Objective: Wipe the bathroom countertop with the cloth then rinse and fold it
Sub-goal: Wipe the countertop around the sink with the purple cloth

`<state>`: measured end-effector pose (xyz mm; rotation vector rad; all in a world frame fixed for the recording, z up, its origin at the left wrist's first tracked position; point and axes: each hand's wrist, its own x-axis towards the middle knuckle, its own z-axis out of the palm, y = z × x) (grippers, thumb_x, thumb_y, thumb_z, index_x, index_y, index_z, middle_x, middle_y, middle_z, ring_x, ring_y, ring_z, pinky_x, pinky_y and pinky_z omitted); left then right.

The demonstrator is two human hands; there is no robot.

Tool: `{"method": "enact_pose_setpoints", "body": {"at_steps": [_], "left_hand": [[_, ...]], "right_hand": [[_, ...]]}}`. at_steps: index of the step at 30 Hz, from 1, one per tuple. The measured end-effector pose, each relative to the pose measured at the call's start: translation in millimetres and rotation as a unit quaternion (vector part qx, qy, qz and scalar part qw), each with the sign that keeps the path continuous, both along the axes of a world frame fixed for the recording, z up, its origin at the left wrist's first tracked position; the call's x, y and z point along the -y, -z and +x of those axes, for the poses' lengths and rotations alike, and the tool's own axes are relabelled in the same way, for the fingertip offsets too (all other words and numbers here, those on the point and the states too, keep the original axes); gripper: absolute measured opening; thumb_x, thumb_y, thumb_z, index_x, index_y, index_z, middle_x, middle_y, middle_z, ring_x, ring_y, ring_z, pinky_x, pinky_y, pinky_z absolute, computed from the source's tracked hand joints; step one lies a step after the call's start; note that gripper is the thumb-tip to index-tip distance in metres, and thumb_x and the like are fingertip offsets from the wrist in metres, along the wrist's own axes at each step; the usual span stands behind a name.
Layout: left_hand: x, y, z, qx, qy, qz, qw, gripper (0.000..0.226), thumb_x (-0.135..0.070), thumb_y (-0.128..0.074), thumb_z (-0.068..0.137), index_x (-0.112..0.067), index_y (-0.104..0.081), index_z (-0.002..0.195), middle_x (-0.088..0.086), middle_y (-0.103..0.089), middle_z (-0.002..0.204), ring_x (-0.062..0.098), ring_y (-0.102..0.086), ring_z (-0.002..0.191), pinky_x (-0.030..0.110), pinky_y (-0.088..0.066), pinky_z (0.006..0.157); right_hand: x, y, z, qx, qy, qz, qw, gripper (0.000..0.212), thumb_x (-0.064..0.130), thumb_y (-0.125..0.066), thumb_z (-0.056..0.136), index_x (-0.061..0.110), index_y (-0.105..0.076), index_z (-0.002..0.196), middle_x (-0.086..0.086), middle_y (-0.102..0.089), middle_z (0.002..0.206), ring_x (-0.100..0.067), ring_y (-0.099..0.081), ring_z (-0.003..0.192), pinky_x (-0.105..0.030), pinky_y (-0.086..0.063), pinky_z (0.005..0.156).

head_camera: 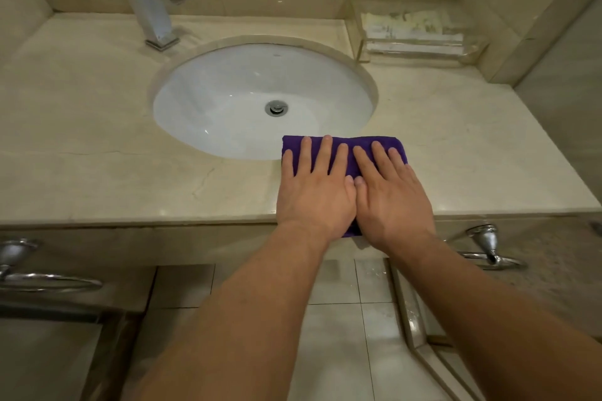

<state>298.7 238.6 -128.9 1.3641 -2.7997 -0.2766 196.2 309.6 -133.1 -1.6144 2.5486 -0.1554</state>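
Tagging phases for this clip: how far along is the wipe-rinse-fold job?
Done: hard to confirm. The countertop shows no obvious mess, and the cloth lies as a neat rectangle at the sink's front rim. In hand: the left hand and right hand press flat on it, either wiping or smoothing a fold. Left: unclear. The tap is not running, so no rinsing now.

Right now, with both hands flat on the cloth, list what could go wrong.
The cloth overhangs the basin at its far left corner; a push forward may tip it in.
Its near end hangs over the front edge of the counter; lifting the left hand and right hand could let it slide off.
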Motion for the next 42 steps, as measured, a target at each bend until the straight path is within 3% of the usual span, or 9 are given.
{"method": "enact_pose_setpoints", "body": {"at_steps": [11, 20, 26, 32, 42], "left_hand": [[13, 1, 30, -0.023, 0.017, -0.008, 1.0, 0.057, -0.043, -0.014, 0.104, -0.028, -0.004, 0.157, -0.002, 0.002, 0.166, 0.023, 0.008, 0.152, 0.047, 0.003, 0.122], [40, -1, 97, -0.008, 0.001, -0.019, 1.0, 0.056, -0.043, -0.013, 0.103, -0.029, -0.003, 0.157, -0.002, 0.002, 0.166, 0.023, 0.008, 0.152, 0.047, 0.002, 0.123], [64, -2, 158, -0.001, -0.025, -0.02, 0.999, 0.056, -0.042, -0.012, 0.104, -0.03, -0.001, 0.157, -0.004, 0.004, 0.166, 0.021, 0.01, 0.152, 0.045, 0.002, 0.123], [88, 0, 218, -0.012, -0.047, -0.022, 0.999, 0.056, -0.042, -0.012, 0.104, -0.031, -0.001, 0.157, -0.005, 0.003, 0.166, 0.02, 0.008, 0.152, 0.044, 0.002, 0.123], [117, -4, 282, -0.007, -0.054, -0.012, 0.998, 0.056, -0.042, -0.017, 0.104, -0.031, -0.006, 0.157, -0.005, -0.003, 0.166, 0.02, 0.002, 0.152, 0.043, -0.003, 0.123]], "right_hand": [[13, -3, 33, -0.02, 0.018, 0.014, 1.0, 0.058, 0.041, -0.011, 0.104, 0.024, -0.003, 0.159, -0.004, -0.002, 0.168, -0.024, 0.003, 0.154, -0.041, -0.004, 0.125], [44, -2, 97, -0.018, 0.002, 0.007, 1.0, 0.069, 0.046, 0.001, 0.094, 0.025, -0.005, 0.159, -0.005, -0.003, 0.168, -0.025, 0.003, 0.154, -0.041, -0.002, 0.125], [74, -2, 154, 0.0, -0.021, 0.008, 1.0, 0.059, 0.043, -0.01, 0.103, 0.025, -0.003, 0.159, -0.004, 0.0, 0.168, -0.024, 0.005, 0.154, -0.04, 0.0, 0.125], [103, -1, 211, 0.008, -0.046, 0.004, 0.999, 0.059, 0.043, -0.009, 0.103, 0.027, -0.001, 0.159, -0.003, 0.003, 0.168, -0.023, 0.007, 0.154, -0.04, 0.002, 0.124], [132, -4, 263, 0.02, -0.077, 0.01, 0.997, 0.059, 0.043, -0.015, 0.103, 0.027, -0.007, 0.159, -0.004, -0.005, 0.168, -0.025, -0.001, 0.154, -0.04, -0.005, 0.124]]}}
